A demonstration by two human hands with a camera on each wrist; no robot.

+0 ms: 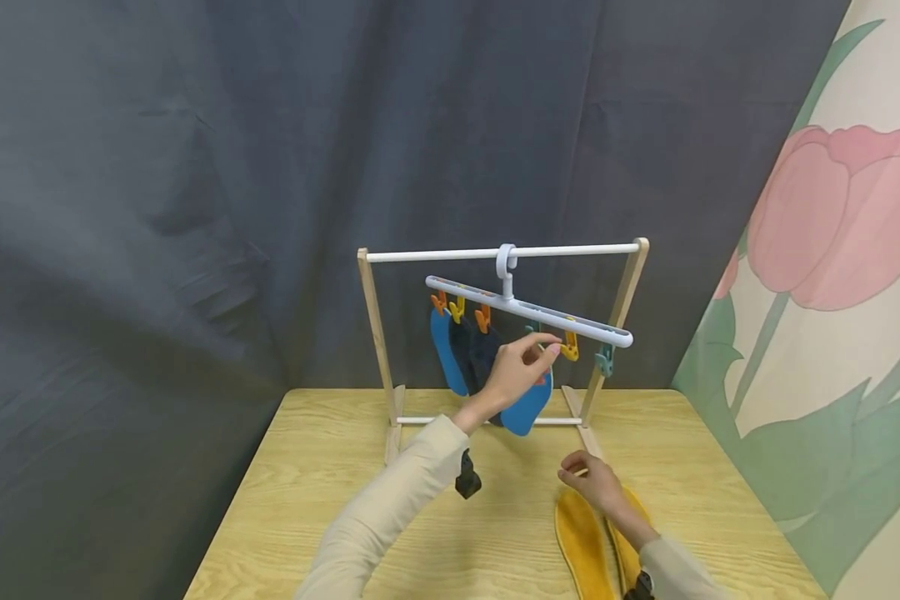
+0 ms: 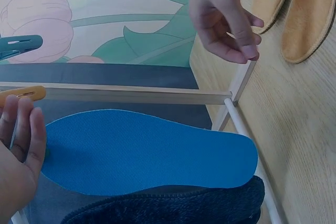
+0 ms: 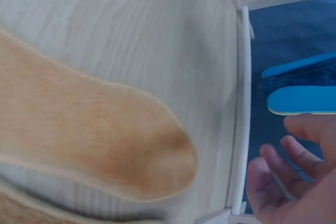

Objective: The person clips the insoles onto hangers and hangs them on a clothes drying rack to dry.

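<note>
My left hand [image 1: 521, 367] is raised to a grey-white hanger [image 1: 528, 310], thumb and finger tips right at a yellow clip [image 1: 571, 346]. In the left wrist view, its fingers look nearly straight beside that clip [image 2: 23, 94], while the thumb is hidden. Just behind the hand hangs a blue insole [image 2: 152, 150]; dark fuzzy insoles [image 1: 482, 354] and another blue one [image 1: 447, 354] hang farther left. My right hand [image 1: 591, 482] hovers low with loosely bent fingers and nothing in them. Beneath it, two fuzzy yellow insoles [image 1: 583, 542] lie on the table.
The hanger hooks over the white top bar [image 1: 435, 255] of a wooden stand [image 1: 377, 333]. A teal clip [image 1: 604, 360] dangles at the hanger's right end. Orange clips [image 1: 483, 319] grip on the left half. A dark curtain [image 1: 270, 167] backs the wooden table [image 1: 330, 467]; a flower-patterned wall flanks the right.
</note>
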